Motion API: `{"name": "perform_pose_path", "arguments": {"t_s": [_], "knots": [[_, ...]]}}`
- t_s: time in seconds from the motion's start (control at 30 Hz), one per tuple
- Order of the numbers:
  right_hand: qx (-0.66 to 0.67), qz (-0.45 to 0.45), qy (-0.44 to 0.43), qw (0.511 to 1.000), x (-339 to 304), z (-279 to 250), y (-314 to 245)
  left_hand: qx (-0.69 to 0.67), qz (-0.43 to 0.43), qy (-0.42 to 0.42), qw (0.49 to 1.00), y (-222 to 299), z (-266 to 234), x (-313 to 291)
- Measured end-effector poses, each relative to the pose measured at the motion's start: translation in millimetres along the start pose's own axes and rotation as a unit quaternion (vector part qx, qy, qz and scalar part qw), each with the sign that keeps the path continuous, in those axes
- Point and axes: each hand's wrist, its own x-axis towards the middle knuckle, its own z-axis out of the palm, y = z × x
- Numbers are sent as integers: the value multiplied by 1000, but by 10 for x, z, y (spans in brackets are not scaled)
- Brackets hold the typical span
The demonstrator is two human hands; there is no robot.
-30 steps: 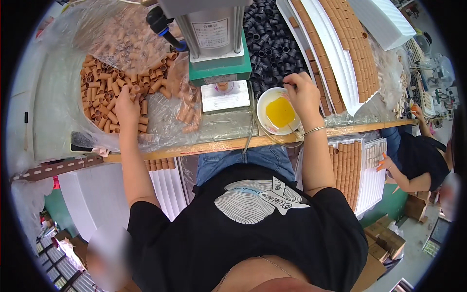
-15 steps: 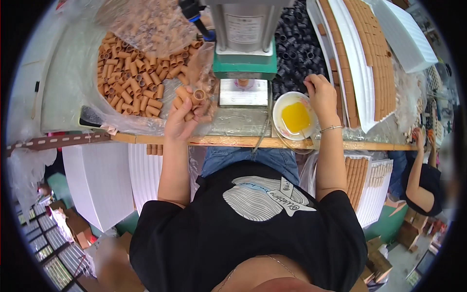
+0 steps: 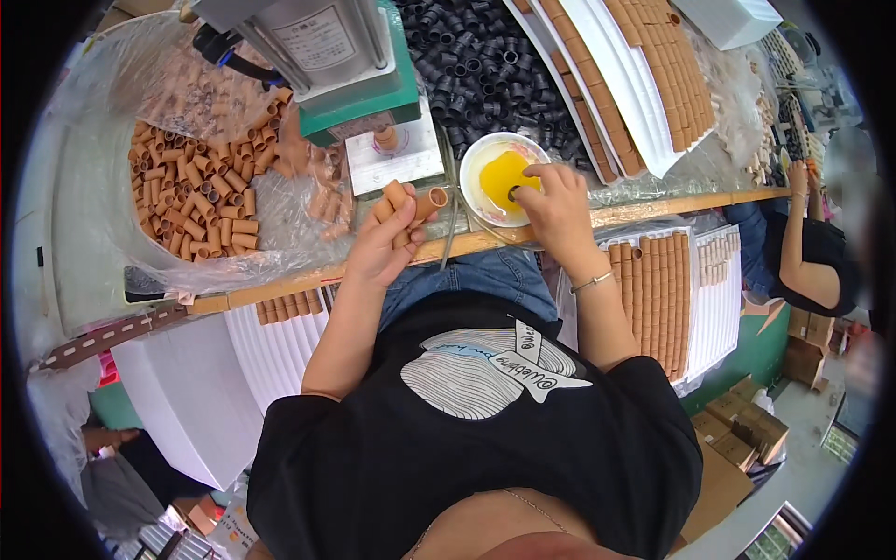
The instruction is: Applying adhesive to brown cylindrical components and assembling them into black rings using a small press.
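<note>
Tan cylindrical tubes (image 3: pixel 194 191) lie heaped, apparently for easy reach. The grey-and-green metal press (image 3: pixel 359 111) bears a white printed label (image 3: pixel 320 39). The left hand (image 3: pixel 381 246) grasps several held tubes (image 3: pixel 427 206), one open end upward, presumably for access. Over a white round bowl (image 3: pixel 471 179) of yellow liquid (image 3: pixel 502 173), the right hand (image 3: pixel 558 210) pinches a small black fitting (image 3: pixel 512 193).

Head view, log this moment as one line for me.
left hand: holding tan tubes | right hand: pinching dark piece over bowl | tube pile: left of machine
</note>
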Motion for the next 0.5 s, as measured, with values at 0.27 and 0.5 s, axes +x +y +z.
{"name": "perform_pose_path", "arguments": {"t_s": [0.27, 0.5], "knots": [[305, 143, 55, 940, 150, -215, -53, 58, 28, 21, 998, -122, 179, 87], [351, 79, 103, 927, 422, -220, -363, 90, 47, 44, 994, -92, 360, 173]]}}
